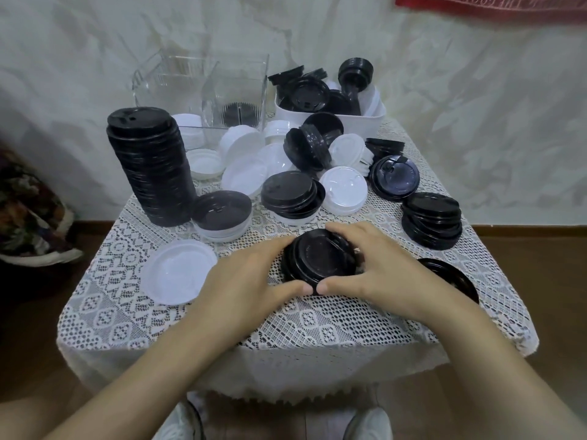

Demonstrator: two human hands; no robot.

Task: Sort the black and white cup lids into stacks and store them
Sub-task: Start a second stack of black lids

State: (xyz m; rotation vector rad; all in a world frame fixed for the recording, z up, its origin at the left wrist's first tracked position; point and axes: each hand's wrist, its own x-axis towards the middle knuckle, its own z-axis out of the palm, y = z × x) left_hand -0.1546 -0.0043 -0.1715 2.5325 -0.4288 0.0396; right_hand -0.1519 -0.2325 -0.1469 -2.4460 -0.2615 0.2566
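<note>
Seeing both hands on one pile, front-centre of the table. Left hand (244,281) and right hand (381,265) each curl round a small black stack (320,258) of lids, thumbs nearly meeting on the near side and fingers wrapped over the far rim. I can't tell if it's lifted off the cloth.

Surface: small table under a white lace tablecloth (286,322) that hangs over the front and side edges.
- Tall black stack (149,166) stands upright, left of centre.
- Loose white lid (179,274) lies flat just left of the left hand.
- Black lid on white lids (222,211) touches the base of the tall stack.
- Leaning black pile (290,195) is mid-table, with a white domed lid (343,188) beside it.
- Short black stack (432,220) is near the right edge, and a single black lid (451,277) sits partly under the right wrist.
- White and black lids lie jumbled across the middle.
- At the back, a white bin (295,117) is heaped with black lids. Two clear containers (235,90) stand left of it.

Room: pale mottled wall (476,90) directly behind the table. Dark wood floor (540,281) shows on both sides. Red cloth (495,4) is at the top right edge. Patterned fabric bundle (28,211) is on the floor at left. White shoes (368,423) show at the bottom edge, below the table front.
</note>
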